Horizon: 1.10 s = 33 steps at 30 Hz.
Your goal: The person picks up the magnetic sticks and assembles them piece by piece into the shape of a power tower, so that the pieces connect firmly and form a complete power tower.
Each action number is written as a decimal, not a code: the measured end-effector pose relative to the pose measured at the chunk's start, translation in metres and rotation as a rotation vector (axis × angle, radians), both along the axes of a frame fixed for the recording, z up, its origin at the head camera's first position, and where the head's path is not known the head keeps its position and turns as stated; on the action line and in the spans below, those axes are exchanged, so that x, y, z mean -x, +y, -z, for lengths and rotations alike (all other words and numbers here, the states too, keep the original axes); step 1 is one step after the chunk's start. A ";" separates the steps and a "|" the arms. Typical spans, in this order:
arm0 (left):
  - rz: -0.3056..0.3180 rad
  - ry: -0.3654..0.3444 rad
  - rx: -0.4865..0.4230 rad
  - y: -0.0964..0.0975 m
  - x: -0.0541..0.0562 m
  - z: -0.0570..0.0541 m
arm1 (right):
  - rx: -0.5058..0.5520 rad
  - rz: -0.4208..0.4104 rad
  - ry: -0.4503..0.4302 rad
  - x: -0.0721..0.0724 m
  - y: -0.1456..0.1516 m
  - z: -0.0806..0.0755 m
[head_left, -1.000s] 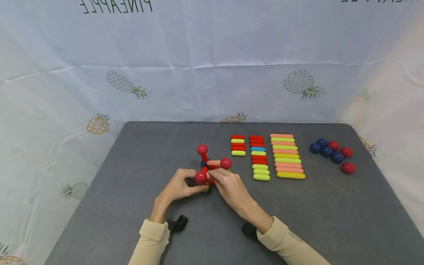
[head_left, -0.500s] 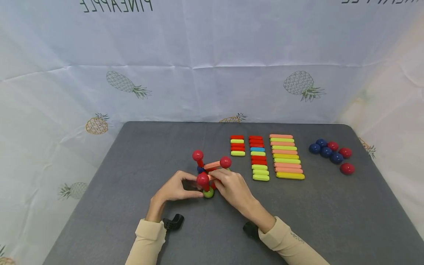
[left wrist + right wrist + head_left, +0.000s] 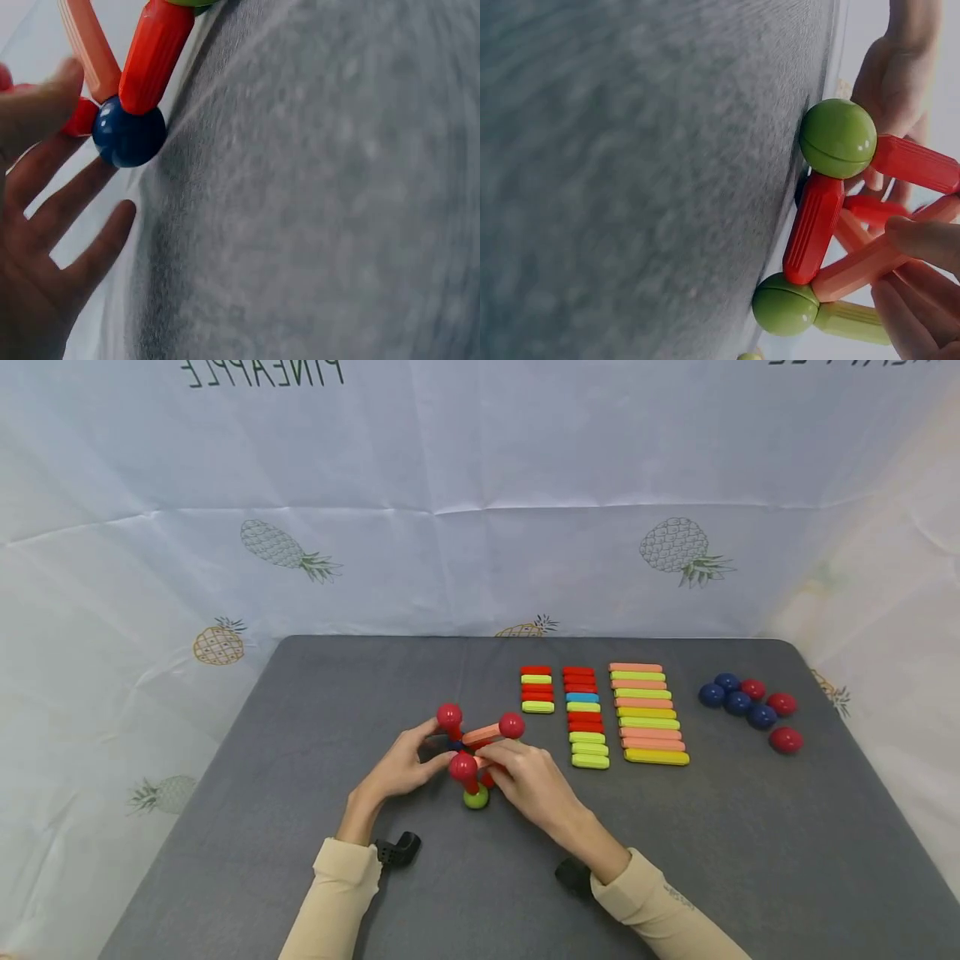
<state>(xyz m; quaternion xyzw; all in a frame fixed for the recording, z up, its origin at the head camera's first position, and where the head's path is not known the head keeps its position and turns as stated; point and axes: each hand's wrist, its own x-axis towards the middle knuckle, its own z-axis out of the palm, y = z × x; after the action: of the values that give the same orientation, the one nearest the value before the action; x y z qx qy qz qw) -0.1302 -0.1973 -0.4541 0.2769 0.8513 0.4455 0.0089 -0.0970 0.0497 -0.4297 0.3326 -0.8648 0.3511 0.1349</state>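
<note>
A frame of ribbed rods and balls stands between the hands. Three red balls top it: a front ball, a rear ball and a right ball. Green balls and a blue ball form its lower corners. My right hand pinches a salmon rod between thumb and fingers; its lower end meets a green ball. Spread around the blue corner, my left hand has fairly straight fingers; its thumb overlaps a red rod. Index contact is hidden.
Right of the frame lie a short column, a middle column and a longer-rod column of coloured rods. Several loose blue balls and red balls rest farther right on the grey table.
My left hand has moved from the front green ball back to the blue corner, uncovering the green ball. The frame has turned and shifted slightly; my right hand keeps its pinch.
</note>
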 end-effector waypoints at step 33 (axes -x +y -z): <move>-0.385 0.153 0.024 0.007 -0.013 0.002 | -0.136 0.380 -0.122 0.023 0.162 -0.022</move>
<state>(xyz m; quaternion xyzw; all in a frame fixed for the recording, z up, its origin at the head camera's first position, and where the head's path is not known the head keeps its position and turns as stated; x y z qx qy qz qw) -0.1177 -0.1903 -0.4565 0.1421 0.8920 0.4064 -0.1377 -0.1200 0.2113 -0.4077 0.1500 -0.9403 0.2795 0.1232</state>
